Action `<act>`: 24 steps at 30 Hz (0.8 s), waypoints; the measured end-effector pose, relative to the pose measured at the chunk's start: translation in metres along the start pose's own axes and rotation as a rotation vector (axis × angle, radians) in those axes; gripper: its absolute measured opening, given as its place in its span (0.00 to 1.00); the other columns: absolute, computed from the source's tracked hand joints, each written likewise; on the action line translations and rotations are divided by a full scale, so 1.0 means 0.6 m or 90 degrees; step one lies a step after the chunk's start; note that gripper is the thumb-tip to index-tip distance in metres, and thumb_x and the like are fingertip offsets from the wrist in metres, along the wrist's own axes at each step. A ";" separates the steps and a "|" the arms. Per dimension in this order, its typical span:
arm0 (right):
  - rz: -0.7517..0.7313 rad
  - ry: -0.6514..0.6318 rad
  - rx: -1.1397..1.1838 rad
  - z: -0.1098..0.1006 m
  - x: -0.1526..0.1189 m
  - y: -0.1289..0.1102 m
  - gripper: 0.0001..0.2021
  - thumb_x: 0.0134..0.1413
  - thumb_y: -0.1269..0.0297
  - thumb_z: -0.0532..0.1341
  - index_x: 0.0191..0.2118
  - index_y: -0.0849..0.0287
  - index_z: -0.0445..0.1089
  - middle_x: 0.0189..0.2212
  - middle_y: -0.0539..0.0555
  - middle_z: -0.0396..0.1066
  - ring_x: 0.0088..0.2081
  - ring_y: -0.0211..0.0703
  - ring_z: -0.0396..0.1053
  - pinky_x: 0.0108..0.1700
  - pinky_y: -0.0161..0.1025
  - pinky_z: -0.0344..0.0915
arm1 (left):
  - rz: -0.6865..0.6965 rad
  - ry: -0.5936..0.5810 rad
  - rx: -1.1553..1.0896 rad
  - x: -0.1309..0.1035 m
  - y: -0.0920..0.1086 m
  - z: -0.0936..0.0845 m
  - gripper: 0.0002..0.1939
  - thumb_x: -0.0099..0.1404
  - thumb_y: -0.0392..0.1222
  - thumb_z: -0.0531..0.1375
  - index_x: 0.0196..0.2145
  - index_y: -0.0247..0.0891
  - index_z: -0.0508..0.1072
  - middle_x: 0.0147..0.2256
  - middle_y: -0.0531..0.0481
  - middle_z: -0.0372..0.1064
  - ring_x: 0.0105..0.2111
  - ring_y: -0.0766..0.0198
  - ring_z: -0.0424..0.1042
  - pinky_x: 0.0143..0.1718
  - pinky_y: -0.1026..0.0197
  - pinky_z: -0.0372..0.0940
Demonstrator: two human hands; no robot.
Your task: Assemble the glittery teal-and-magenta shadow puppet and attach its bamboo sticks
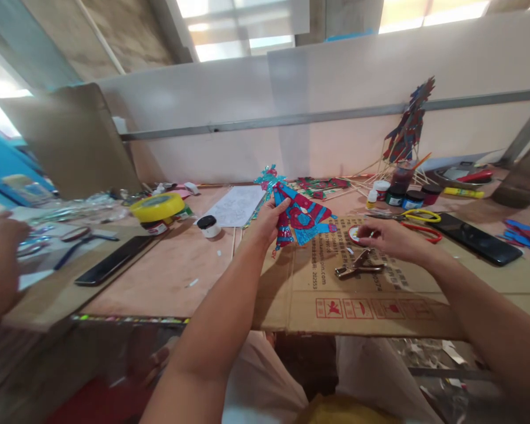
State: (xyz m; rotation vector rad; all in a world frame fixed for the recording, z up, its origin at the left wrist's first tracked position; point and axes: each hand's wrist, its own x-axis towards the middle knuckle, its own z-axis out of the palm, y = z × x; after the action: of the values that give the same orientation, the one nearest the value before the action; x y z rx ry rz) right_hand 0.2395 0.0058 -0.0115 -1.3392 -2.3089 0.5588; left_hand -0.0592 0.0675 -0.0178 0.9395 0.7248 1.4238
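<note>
My left hand is closed round a red and blue painted cut-out figure, jointed like a shadow puppet, held tilted above the cardboard. Its turquoise upper part points away from me. My right hand reaches down to a small round container with a white and red rim. Its fingers are pinched together at the container; whether anything sits between them is hidden. Just below that hand, a metal hand-held hole punch lies on the printed cardboard.
Yellow-handled scissors, a phone and paint jars lie to the right. Finished-looking figures on sticks stand behind. On the left are yellow tape, a black-capped jar, another phone and another person's blurred hand.
</note>
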 end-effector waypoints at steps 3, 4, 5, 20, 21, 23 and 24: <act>-0.032 -0.115 -0.107 -0.001 -0.032 -0.002 0.14 0.53 0.52 0.62 0.39 0.56 0.73 0.39 0.56 0.73 0.41 0.51 0.70 0.43 0.44 0.65 | -0.001 0.001 -0.002 0.004 0.000 -0.003 0.16 0.50 0.40 0.71 0.37 0.37 0.75 0.34 0.47 0.79 0.34 0.56 0.79 0.42 0.50 0.74; -0.035 -0.141 -0.136 0.000 -0.040 -0.002 0.14 0.51 0.53 0.63 0.41 0.56 0.73 0.42 0.57 0.72 0.43 0.52 0.69 0.45 0.45 0.65 | -0.001 0.003 -0.003 0.005 0.000 -0.005 0.15 0.51 0.40 0.71 0.37 0.37 0.75 0.35 0.47 0.79 0.34 0.56 0.79 0.42 0.50 0.74; -0.035 -0.159 -0.162 0.001 -0.045 -0.002 0.15 0.50 0.54 0.64 0.41 0.56 0.72 0.44 0.58 0.71 0.44 0.53 0.69 0.46 0.45 0.65 | 0.001 0.004 -0.004 0.006 0.000 -0.006 0.15 0.51 0.40 0.71 0.37 0.37 0.75 0.35 0.47 0.79 0.34 0.56 0.79 0.42 0.50 0.74; -0.175 -0.078 -0.341 0.036 -0.062 -0.027 0.09 0.48 0.69 0.59 0.38 0.55 0.73 0.46 0.60 0.66 0.46 0.53 0.64 0.48 0.49 0.61 | -0.015 0.004 0.014 0.009 0.000 -0.008 0.15 0.51 0.38 0.71 0.38 0.38 0.75 0.36 0.47 0.78 0.37 0.53 0.78 0.44 0.48 0.74; -0.177 -0.082 -0.346 0.038 -0.061 -0.031 0.09 0.49 0.69 0.59 0.38 0.56 0.72 0.47 0.60 0.66 0.46 0.53 0.64 0.48 0.48 0.61 | -0.015 0.005 0.015 0.009 0.000 -0.009 0.15 0.51 0.38 0.71 0.37 0.38 0.75 0.36 0.47 0.78 0.37 0.53 0.78 0.44 0.48 0.74; -0.181 -0.083 -0.357 0.040 -0.060 -0.037 0.08 0.49 0.69 0.60 0.37 0.56 0.72 0.47 0.61 0.66 0.46 0.53 0.64 0.49 0.49 0.61 | -0.012 0.006 0.015 0.009 -0.001 -0.008 0.15 0.51 0.38 0.71 0.37 0.38 0.75 0.36 0.47 0.79 0.37 0.53 0.78 0.44 0.48 0.74; -0.185 -0.084 -0.362 0.042 -0.060 -0.040 0.08 0.48 0.69 0.60 0.37 0.56 0.72 0.46 0.61 0.67 0.45 0.53 0.64 0.49 0.49 0.61 | -0.010 0.005 0.016 0.009 -0.001 -0.008 0.16 0.50 0.38 0.71 0.38 0.38 0.75 0.35 0.47 0.79 0.37 0.54 0.78 0.44 0.49 0.74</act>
State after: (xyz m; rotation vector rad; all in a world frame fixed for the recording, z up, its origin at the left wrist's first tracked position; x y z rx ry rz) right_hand 0.2251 -0.0404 -0.0251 -1.1715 -2.8350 -0.1213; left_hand -0.0630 0.0737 -0.0201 0.9464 0.7568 1.4086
